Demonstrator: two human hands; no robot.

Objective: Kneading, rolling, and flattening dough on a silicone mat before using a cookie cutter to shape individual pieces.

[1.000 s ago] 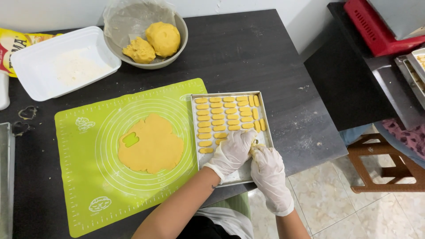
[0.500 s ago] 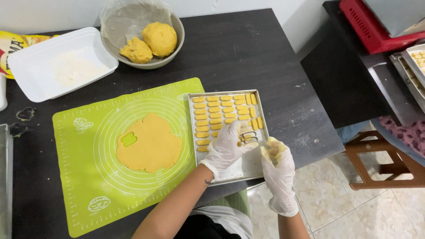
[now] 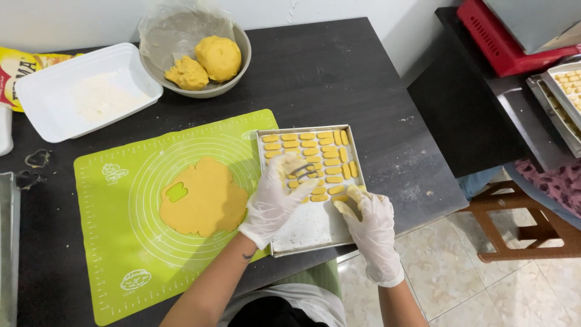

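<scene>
A metal baking tray (image 3: 302,233) is seen at centre frame on a dark table (image 3: 339,72), its upper half filled with rows of small yellow dough strips (image 3: 330,151), its lower half bare and floured. The left hand (image 3: 275,197), in a white glove, is laid over the tray's left-middle, fingers spread and lightly curled across the strips; a pale cutter-like piece seems to be held under the fingertips, but what it is cannot be told for sure. The right hand (image 3: 372,227), also gloved, is placed at the tray's lower right corner, fingers curled inward; a single dough strip (image 3: 346,209) is pinched at its thumb side, just beside the last row of strips and touching or nearly touching the tray.

Left of the tray, a lime-green silicone mat (image 3: 115,242) is spread, its right edge overlapped by the tray. A rolled sheet of yellow dough (image 3: 203,197) is lying at the mat's centre, with a small rectangular cut-out showing green through it.

In the upper part of the frame a grey bowl (image 3: 239,66) holding two dough lumps (image 3: 206,60) and crumpled plastic film is seen. At upper left a white rectangular container (image 3: 36,97) with flour is set, a yellow packet just behind it. At right, a second tray of strips (image 3: 569,91) is resting on a dark side surface, with a wooden stool (image 3: 514,224) below.
</scene>
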